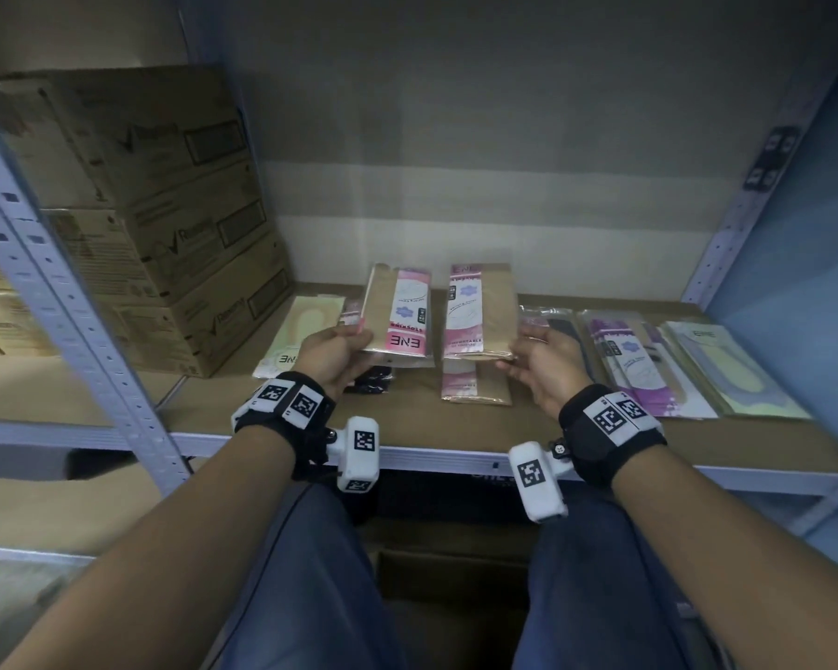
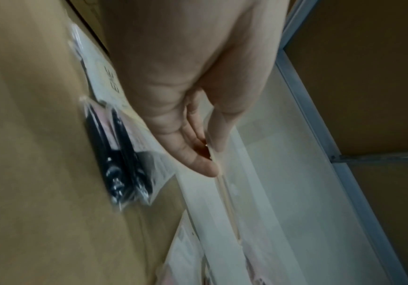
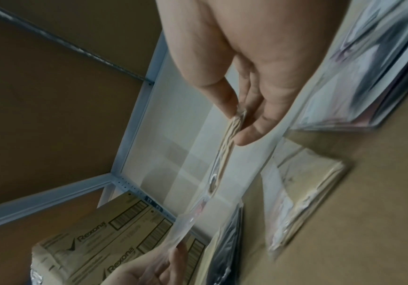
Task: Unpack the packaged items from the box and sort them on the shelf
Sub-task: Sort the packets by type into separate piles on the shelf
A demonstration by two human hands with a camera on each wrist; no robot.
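Note:
My left hand pinches the near edge of a tan stocking packet with a pink band, held tilted above the shelf board. My right hand pinches a second tan and pink packet by its near right corner. In the left wrist view the thumb and fingers close on the thin packet edge. The right wrist view shows the same kind of pinch on the other packet's edge. A matching tan packet lies flat on the board under the right one.
Stacked cardboard boxes fill the shelf's left side. A cream packet and a dark packet lie near my left hand. Purple and yellow-green packets lie in rows at the right. Steel uprights frame the bay.

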